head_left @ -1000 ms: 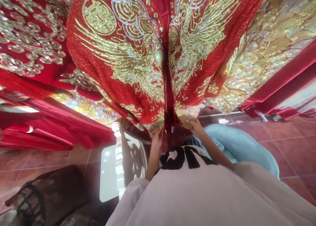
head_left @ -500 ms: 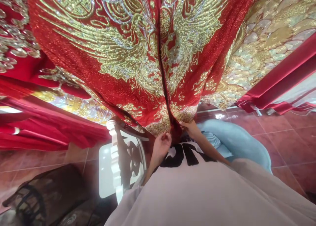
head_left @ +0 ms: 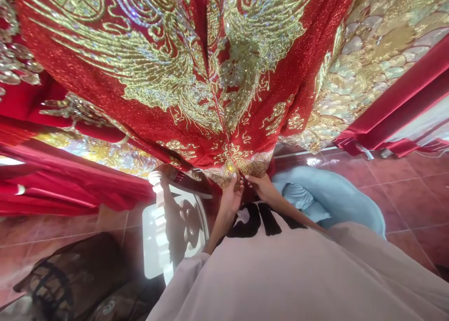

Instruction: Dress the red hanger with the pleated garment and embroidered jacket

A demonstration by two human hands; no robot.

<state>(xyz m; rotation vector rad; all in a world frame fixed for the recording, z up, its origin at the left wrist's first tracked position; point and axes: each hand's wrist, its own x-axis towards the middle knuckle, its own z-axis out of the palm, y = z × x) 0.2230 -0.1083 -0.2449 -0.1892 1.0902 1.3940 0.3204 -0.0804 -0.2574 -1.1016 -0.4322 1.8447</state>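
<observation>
A red glittery garment (head_left: 175, 124) with gold bird embroidery and sequins fills the upper middle of the head view. Its two front edges meet near the bottom hem, and a dark red gap parts them higher up. My left hand (head_left: 231, 196) is closed on the gold-patterned hem of the left front panel, thumb on top. Just beside it, my right hand (head_left: 260, 184) pinches the hem edge of the right front panel. The fingertips of both hands nearly touch. Small details between them are too fine to make out.
A white chair (head_left: 175, 223) with a cut-out back stands at left, a light blue chair (head_left: 351, 204) at right. A dark mesh-covered bag (head_left: 80, 274) lies lower left. Red drapery (head_left: 70, 181) and a gold sequined garment (head_left: 379, 64) hang on either side.
The two front panels have come together at the hem, closing the lower gap. My hands have moved closer to each other, and the garment has shifted slightly left.
</observation>
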